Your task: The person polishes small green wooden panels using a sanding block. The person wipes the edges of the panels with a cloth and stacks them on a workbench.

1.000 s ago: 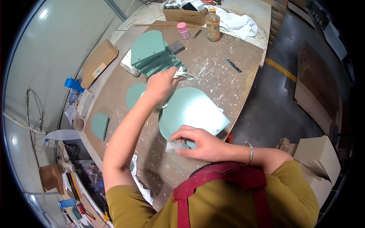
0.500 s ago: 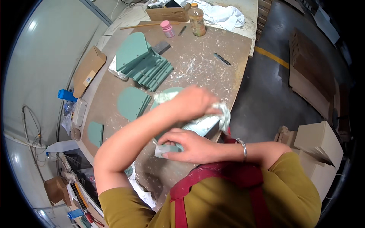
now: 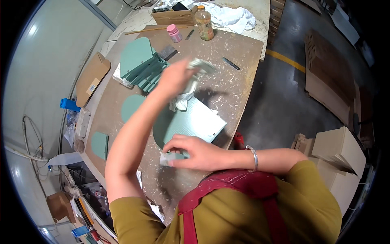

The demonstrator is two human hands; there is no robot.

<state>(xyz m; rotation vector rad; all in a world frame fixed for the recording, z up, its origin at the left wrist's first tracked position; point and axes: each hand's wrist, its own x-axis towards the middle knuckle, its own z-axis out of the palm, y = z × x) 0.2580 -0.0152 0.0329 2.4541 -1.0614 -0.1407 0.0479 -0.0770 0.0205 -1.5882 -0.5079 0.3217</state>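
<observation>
A pale green panel [image 3: 195, 122] with one rounded end and small holes lies in front of me, its surface catching a bright glare. Over its far edge my left hand [image 3: 177, 78], blurred by motion, is closed on a crumpled white-green cloth [image 3: 185, 97]. Part of that cloth hangs down onto the panel. My right hand [image 3: 199, 152] is at the panel's near edge, its fingers curled around a small whitish piece [image 3: 165, 158] whose kind I cannot make out. Beyond to the left stands a stack of similar green panels [image 3: 138, 61].
Single green panels [image 3: 99, 145] lie at the table's left. Farther back are a pink jar [image 3: 174, 34], an orange-capped bottle [image 3: 204, 25], a dark cutter-like tool [image 3: 231, 63] and a cardboard box [image 3: 174, 17]. Cartons [image 3: 335, 148] stand right of the table [image 3: 243, 53].
My left hand has swept with the cloth from the panel's right side away to its far left, uncovering the panel's surface. My right hand keeps its hold on the whitish piece.
</observation>
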